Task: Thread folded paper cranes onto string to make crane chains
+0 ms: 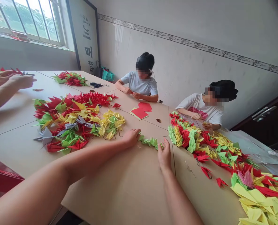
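Observation:
A short string of green folded-paper pieces lies across the table between my two hands. My left hand is closed round its left end, fingers bent over the paper. At its right end my right hand has its thumb and fingers on the last green piece. To the left of my left hand is a big heap of red, yellow, green and grey paper garlands. Beyond the string, red and green paper squares lie in a loose stack.
Long coloured garlands run down the right side of the table. Two people sit across, handling small paper pieces. Another person's hands hold a garland at far left. A metal wire tool lies right of my right hand.

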### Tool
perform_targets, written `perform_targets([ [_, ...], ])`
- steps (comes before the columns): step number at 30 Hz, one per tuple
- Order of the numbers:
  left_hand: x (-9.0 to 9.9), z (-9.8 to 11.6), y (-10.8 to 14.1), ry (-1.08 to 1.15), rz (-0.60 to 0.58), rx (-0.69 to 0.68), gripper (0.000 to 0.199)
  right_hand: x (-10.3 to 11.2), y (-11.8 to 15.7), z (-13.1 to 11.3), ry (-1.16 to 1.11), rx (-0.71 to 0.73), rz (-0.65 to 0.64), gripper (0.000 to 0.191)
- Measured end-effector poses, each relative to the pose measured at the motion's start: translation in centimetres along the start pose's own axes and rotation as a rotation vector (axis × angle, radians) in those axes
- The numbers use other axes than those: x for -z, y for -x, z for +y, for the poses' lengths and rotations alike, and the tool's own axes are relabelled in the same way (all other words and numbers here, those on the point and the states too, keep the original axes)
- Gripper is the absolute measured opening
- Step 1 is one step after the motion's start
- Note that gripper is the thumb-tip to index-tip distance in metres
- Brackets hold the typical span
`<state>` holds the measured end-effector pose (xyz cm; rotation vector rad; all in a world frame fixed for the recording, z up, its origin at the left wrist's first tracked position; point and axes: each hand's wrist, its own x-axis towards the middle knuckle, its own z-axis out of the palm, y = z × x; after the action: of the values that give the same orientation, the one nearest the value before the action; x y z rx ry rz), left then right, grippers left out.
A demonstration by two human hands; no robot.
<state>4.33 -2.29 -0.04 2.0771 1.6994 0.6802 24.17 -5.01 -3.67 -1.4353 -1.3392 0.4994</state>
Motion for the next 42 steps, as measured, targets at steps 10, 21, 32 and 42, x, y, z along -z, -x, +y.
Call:
perform_targets([
  [10,1.2,-1.3,-2.8,-0.138,-0.045,0.071,0.032,0.4,-0.7,1.3,-0.015,-0.041,-0.017,0.056],
  [21,2.5,-1.4,-3.2,-0.288,0.016,-0.112,0.03,3.7,1.6,1.6,0.149,0.176,-0.173,0.052],
  [32,-0.5,1.2,-0.5,-0.283,-0.371,-0.778,0.066,7.2,4.1,-0.9,0.701,0.625,-0.581,0.047],
  [42,0.5,1.5,0.2,-0.257,-0.341,-0.976,0.066,10.3,5.7,-1.1,0.749,0.839,-0.708,0.055],
])
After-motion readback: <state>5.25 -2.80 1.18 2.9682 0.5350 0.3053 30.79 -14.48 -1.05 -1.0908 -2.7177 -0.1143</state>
